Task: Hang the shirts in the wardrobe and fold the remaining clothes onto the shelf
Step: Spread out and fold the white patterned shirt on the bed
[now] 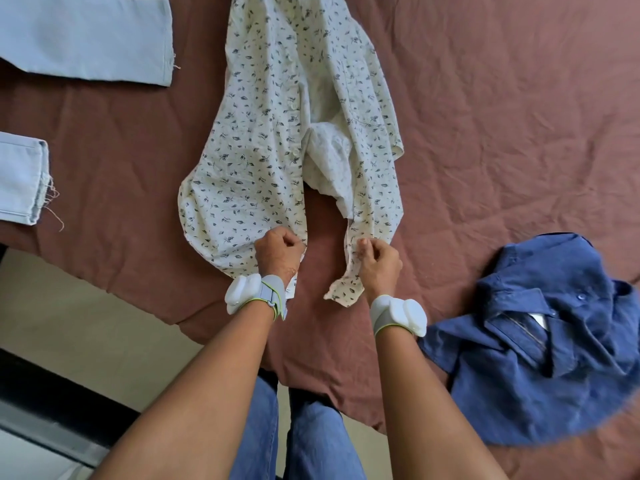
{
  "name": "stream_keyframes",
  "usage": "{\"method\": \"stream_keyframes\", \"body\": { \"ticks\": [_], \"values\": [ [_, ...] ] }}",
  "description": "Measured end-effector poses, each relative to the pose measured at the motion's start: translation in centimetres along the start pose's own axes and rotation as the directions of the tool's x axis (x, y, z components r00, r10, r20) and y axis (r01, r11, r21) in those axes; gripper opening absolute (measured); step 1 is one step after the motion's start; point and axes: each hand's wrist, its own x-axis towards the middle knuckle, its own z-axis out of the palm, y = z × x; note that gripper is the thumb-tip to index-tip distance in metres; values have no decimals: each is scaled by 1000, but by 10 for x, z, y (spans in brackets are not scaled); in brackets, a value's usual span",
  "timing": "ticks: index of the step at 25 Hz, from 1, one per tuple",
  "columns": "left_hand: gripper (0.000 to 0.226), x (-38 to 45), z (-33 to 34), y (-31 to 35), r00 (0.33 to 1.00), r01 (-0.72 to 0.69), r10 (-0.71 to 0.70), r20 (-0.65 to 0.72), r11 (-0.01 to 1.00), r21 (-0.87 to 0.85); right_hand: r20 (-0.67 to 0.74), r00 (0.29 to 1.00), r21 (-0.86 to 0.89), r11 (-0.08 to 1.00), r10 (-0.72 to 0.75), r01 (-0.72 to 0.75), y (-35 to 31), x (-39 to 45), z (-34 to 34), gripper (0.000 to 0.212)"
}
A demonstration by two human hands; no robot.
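hands (278,251) (375,259) grip floral shirt (270,140) | blue shirt (540,341) right | jeans (86,36) left

head view | worn high, faces steeply down | close over brown bedsheet (485,133) | single view only

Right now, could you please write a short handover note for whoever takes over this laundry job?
Left hand: grip pinching one front edge of the leaf-print shirt.
Right hand: grip pinching the other front edge.
The shirt lies open on the brown bedsheet.
The navy shirt lies crumpled to the right; the pale blue jeans lie at far left.
Done: nothing hung or folded in view.
Left: hang both shirts, fold the jeans onto the shelf.
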Motion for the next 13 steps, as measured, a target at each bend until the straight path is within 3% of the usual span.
{"method": "stream_keyframes", "body": {
  "ticks": [2, 4, 7, 9, 13],
  "values": [
    [4, -4, -1, 2, 1000, -30, 29, -10, 1000, -5, -79, 995, -29, 997, -68, 66, -5, 2, 3, 13],
    [7, -5, 0, 4, 998, -57, 56, -14, 998, -37, -72, 990, -87, 989, -123, 117, -13, 9, 9, 10],
    [13, -2, 3, 2, 997, -71, 71, -2, 989, -130, -2, 996, -352, 933, -86, 79, -15, 15, 23, 31],
    [14, 1, 4, -1, 999, -41, 43, 6, 985, -165, -33, 998, -436, 899, -48, 29, -16, 15, 32, 43],
    [15, 3, 7, 0, 999, 7, 1, 33, 972, -234, -83, 996, -417, 909, -44, 5, -14, 19, 36, 25]
  ]
}}
